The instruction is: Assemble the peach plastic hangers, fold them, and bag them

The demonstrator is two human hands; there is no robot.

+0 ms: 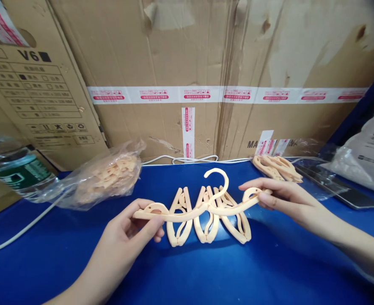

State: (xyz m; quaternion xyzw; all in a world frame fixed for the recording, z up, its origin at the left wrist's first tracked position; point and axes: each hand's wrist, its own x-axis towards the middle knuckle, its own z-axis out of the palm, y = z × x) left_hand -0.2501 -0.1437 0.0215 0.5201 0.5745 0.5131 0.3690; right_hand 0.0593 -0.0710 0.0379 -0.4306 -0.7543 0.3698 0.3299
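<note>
Stretched out between my hands is a cream folding clothes hanger (pixel 187 215), its arms spread and its hook curving upward. My left hand (pixel 133 235) grips the left arm's end, thumb in front. At the other end, my right hand (pixel 279 197) pinches the tip of the right arm between thumb and fingers. Behind the hanger, three folded hangers of the same colour lie side by side: one on the left (pixel 175 235), one in the middle (pixel 202 233) and one on the right (pixel 242 228). The held hanger partly hides them.
A clear plastic bag (pixel 107 180) of hanger parts lies back left, beside a water bottle (pixel 18 169). More folded hangers (pixel 277 167) sit back right, near a dark phone-like slab (pixel 342 190) and a white bag (pixel 364 148). Cardboard boxes (pixel 161 51) wall the blue table's (pixel 187 275) back; a white cable (pixel 25 231) crosses left.
</note>
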